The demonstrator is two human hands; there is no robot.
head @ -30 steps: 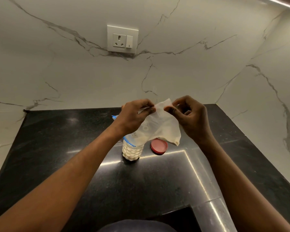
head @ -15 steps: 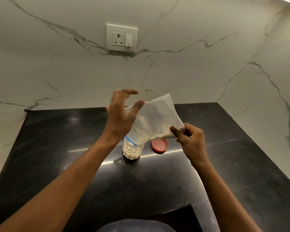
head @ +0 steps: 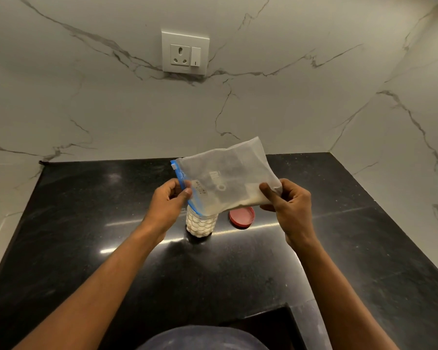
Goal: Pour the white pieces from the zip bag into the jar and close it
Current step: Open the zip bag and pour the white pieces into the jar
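A translucent zip bag (head: 228, 178) with a blue zip strip hangs in the air above the counter, looking nearly empty. My left hand (head: 168, 202) pinches its blue zip edge at the left. My right hand (head: 287, 204) grips its lower right corner. Just below the bag's zip end stands a clear jar (head: 201, 223) full of white pieces, its mouth hidden behind the bag. The jar's red lid (head: 242, 216) lies flat on the black counter (head: 86, 236) to the right of the jar.
Marble walls close off the back and right of the counter, with a white socket plate (head: 185, 53) on the back wall. A dark recess (head: 268, 327) cuts into the counter's near edge.
My left hand has dropped from the bag's top and closed on the zip edge. The bag has turned flatter and lower over the jar, while my right hand has kept hold of its corner.
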